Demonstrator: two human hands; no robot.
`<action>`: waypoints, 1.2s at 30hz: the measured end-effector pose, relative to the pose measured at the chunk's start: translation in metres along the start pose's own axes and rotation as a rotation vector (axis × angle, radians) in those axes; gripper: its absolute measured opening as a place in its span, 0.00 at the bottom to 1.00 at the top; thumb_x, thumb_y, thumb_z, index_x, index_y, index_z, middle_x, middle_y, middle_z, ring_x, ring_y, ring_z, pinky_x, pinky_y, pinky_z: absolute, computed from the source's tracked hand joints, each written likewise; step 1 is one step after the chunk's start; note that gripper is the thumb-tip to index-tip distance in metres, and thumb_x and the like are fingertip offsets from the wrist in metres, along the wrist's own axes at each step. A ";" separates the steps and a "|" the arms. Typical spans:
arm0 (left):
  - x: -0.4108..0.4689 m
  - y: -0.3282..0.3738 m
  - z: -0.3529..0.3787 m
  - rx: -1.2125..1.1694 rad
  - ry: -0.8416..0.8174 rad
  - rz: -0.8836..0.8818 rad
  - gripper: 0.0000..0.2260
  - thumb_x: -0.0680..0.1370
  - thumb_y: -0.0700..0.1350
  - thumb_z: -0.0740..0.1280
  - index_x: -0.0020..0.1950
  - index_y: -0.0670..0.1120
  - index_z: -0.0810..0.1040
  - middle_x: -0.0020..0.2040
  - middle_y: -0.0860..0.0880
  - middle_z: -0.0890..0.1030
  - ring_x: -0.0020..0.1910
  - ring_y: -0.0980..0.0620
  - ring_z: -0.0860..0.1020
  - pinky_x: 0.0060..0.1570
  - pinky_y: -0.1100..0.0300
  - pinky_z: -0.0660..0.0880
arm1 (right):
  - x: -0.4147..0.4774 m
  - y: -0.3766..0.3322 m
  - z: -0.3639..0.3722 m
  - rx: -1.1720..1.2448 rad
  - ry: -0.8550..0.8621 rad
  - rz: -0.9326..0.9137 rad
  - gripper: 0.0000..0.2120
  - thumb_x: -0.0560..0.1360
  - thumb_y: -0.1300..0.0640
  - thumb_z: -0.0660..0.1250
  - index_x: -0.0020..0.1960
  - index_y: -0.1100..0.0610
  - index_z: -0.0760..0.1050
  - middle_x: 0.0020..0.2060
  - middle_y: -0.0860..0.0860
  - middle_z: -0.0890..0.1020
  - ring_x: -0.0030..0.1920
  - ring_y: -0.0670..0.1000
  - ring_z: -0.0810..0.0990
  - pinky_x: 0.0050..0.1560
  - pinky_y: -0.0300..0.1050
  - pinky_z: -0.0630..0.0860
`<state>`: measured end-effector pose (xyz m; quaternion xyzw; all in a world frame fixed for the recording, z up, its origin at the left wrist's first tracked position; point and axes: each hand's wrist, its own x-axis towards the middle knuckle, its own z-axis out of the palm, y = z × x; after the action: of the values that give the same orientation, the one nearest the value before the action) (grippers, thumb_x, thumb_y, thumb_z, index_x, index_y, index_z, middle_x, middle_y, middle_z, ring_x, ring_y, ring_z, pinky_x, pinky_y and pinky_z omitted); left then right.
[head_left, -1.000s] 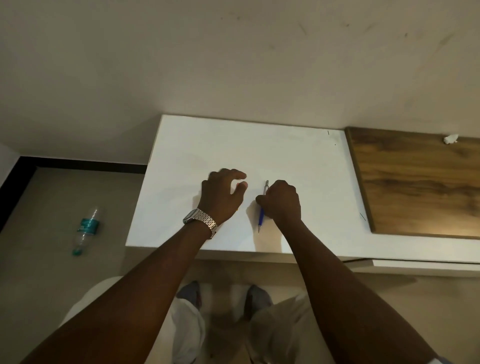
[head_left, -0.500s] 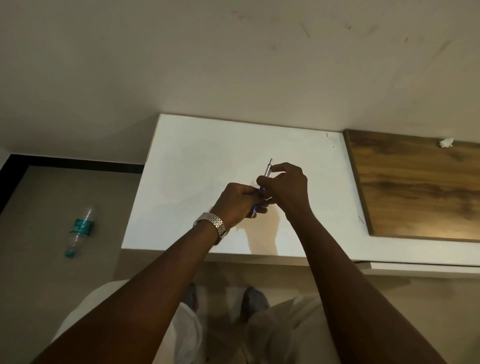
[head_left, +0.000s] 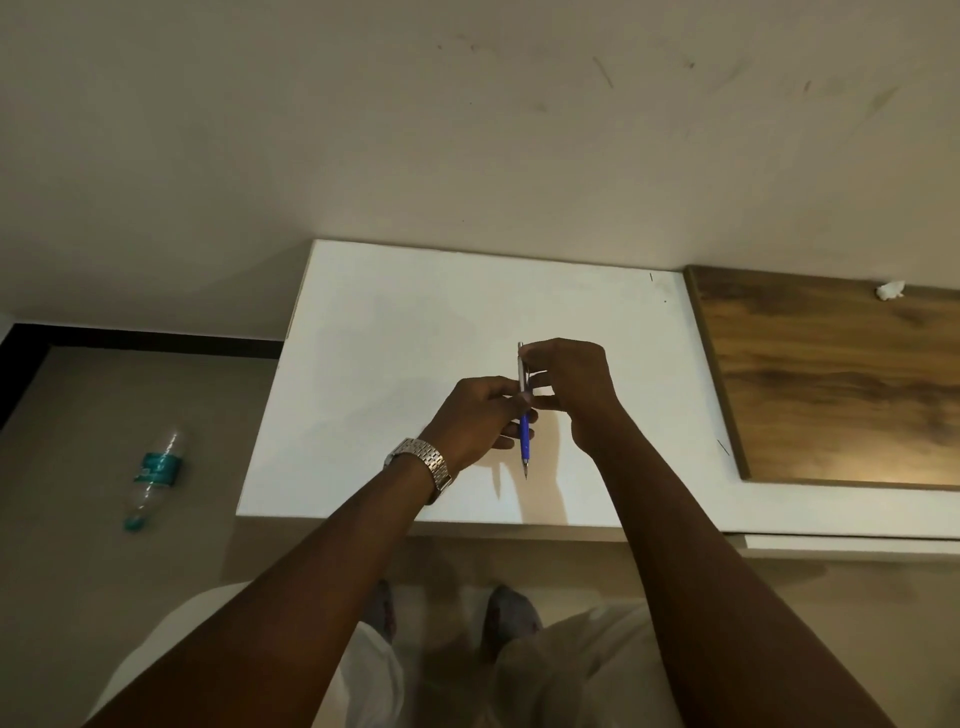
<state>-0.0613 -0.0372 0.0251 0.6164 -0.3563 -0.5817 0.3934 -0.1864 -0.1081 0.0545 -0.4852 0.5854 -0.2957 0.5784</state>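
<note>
While the slim pen with a silver upper half and a blue lower barrel is held above the middle of the flat white tabletop, 2 hands share it. The left hand, with a silver link wristwatch on its wrist, pinches the pen where silver meets blue. The right hand curls thumb and fingertips round the silver half at the far end. The pen runs far to near, with its point toward the person.

The step looks like twisting or pulling the 2 halves apart. To do it well, the left hand should clamp the blue barrel firmly just on the near side of the joint while the right turns the silver half in short twists. Both grips should be close to the joint so the thin body does not bend. Working low over the tabletop would let any small inner part drop there rather than on the floor, where a clear plastic bottle with a teal label lies to the left. A brown wooden panel sits well apart on the right.
</note>
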 end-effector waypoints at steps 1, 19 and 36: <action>0.001 -0.001 -0.001 0.015 0.010 0.004 0.04 0.82 0.46 0.67 0.51 0.51 0.81 0.40 0.53 0.87 0.36 0.55 0.87 0.38 0.64 0.81 | 0.001 0.001 0.000 0.001 -0.009 -0.002 0.09 0.76 0.64 0.69 0.40 0.56 0.85 0.39 0.58 0.85 0.36 0.56 0.83 0.35 0.46 0.82; 0.003 -0.012 0.000 -0.001 -0.016 -0.035 0.03 0.78 0.41 0.71 0.49 0.47 0.85 0.44 0.45 0.88 0.41 0.47 0.88 0.42 0.57 0.85 | 0.038 0.036 -0.041 -0.452 0.271 -0.254 0.07 0.79 0.64 0.69 0.51 0.62 0.86 0.46 0.58 0.89 0.46 0.57 0.87 0.51 0.49 0.82; 0.012 -0.015 0.005 0.036 0.000 -0.032 0.02 0.78 0.44 0.72 0.49 0.49 0.85 0.43 0.47 0.88 0.39 0.48 0.88 0.41 0.58 0.84 | 0.046 0.061 -0.043 -0.697 0.263 -0.209 0.14 0.78 0.59 0.70 0.63 0.61 0.82 0.57 0.58 0.85 0.58 0.57 0.82 0.55 0.39 0.69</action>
<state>-0.0660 -0.0416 0.0064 0.6290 -0.3567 -0.5813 0.3730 -0.2354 -0.1374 -0.0123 -0.6675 0.6673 -0.1961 0.2657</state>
